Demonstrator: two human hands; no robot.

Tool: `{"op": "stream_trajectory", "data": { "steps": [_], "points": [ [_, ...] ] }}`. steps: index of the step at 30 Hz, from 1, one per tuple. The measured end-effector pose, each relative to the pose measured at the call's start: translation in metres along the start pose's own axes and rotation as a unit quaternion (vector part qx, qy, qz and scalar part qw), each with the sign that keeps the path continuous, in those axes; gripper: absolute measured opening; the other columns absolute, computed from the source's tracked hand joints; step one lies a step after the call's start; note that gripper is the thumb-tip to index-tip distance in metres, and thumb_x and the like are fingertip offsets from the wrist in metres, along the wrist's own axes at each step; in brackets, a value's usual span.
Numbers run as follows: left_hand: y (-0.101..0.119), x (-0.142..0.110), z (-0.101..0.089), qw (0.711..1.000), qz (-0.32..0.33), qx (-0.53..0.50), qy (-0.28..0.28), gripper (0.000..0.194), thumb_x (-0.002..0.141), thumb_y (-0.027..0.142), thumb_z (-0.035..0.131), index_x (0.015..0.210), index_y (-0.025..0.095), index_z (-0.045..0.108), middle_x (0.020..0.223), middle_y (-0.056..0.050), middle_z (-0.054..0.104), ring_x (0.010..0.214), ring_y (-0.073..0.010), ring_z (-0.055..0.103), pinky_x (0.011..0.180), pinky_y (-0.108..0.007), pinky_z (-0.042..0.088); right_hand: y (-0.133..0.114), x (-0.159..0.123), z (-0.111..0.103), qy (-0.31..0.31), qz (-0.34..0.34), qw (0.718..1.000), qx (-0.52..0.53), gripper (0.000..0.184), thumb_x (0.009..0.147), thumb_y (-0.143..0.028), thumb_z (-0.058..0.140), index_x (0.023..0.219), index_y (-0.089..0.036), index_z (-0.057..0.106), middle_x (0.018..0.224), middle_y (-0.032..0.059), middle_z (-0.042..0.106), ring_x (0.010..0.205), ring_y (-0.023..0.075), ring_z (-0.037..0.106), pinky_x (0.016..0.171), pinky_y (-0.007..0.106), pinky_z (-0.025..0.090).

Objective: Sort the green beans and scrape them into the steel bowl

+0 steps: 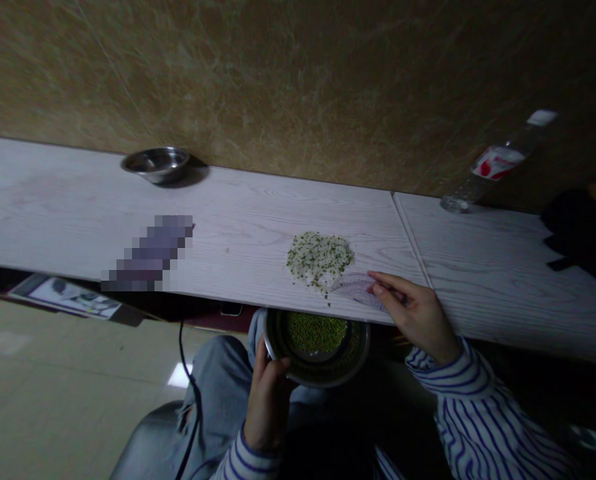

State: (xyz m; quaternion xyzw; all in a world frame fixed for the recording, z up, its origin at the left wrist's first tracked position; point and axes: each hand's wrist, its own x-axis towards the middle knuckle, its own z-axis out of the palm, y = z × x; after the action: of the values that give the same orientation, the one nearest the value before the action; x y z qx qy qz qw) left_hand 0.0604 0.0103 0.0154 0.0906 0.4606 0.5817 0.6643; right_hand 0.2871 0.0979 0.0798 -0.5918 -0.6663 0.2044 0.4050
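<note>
The right hand (pixel 425 320), fingers pinched on a clear protractor's (pixel 355 287) end, works beside the grain pile (pixel 321 257) on the desk (pixel 248 213) — probably light, stiff, best held there; left hand's (pixel 268 403) fingers clasp the bowl's (pixel 338 373) rim.

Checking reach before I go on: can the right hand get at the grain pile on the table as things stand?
Likely yes: the right hand pinches a clear plastic piece beside the grain pile, and nothing visible blocks the way.
</note>
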Motion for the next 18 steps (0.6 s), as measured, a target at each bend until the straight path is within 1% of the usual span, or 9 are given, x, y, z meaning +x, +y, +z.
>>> {"op": "stream_trajectory", "data": {
  "steps": [4, 10, 14, 18],
  "points": [
    [0.0001, -0.0005, 0.0008, 1.000, 0.004, 0.004, -0.001, 0.077, 0.075, 0.026, 0.065, 0.148, 0.039, 0.044, 0.121, -0.004, 0.067, 0.090, -0.0230, 0.060, 0.075, -0.035, 0.049, -0.0036, 0.0011, 0.0015, -0.002, -0.012, 1.000, 0.002, 0.028, 0.087, -0.031, 0.061, 0.106, -0.019, 0.078, 0.091, 0.0094, 0.080, 0.080, 0.0220, 0.075, 0.073, 0.033, 0.061],
    [0.0004, -0.0011, 0.0002, 1.000, 0.008, 0.002, 0.003, 0.076, 0.074, 0.026, 0.066, 0.147, 0.036, 0.047, 0.127, -0.006, 0.065, 0.095, -0.0250, 0.062, 0.079, -0.037, 0.051, -0.0064, 0.0008, 0.0010, -0.023, -0.018, 1.000, 0.005, 0.027, 0.087, -0.031, 0.062, 0.105, -0.019, 0.078, 0.086, 0.0079, 0.080, 0.082, 0.0223, 0.075, 0.078, 0.035, 0.061],
    [-0.0001, -0.0002, -0.0005, 1.000, 0.002, -0.007, 0.008, 0.073, 0.074, 0.025, 0.067, 0.144, 0.034, 0.050, 0.123, -0.006, 0.066, 0.094, -0.0248, 0.062, 0.082, -0.039, 0.052, -0.0075, 0.0008, 0.0016, -0.013, -0.015, 1.000, 0.014, 0.028, 0.086, -0.031, 0.062, 0.105, -0.018, 0.078, 0.089, 0.0086, 0.080, 0.082, 0.0218, 0.075, 0.077, 0.034, 0.061],
    [0.0002, -0.0002, 0.0006, 1.000, 0.005, -0.021, -0.008, 0.072, 0.075, 0.023, 0.065, 0.144, 0.034, 0.050, 0.121, -0.006, 0.067, 0.104, -0.0272, 0.062, 0.085, -0.040, 0.052, -0.0092, 0.0037, 0.0046, -0.020, -0.019, 1.000, 0.004, 0.027, 0.086, -0.029, 0.061, 0.105, -0.019, 0.078, 0.089, 0.0083, 0.080, 0.081, 0.0215, 0.075, 0.074, 0.033, 0.061]
  ]
}}
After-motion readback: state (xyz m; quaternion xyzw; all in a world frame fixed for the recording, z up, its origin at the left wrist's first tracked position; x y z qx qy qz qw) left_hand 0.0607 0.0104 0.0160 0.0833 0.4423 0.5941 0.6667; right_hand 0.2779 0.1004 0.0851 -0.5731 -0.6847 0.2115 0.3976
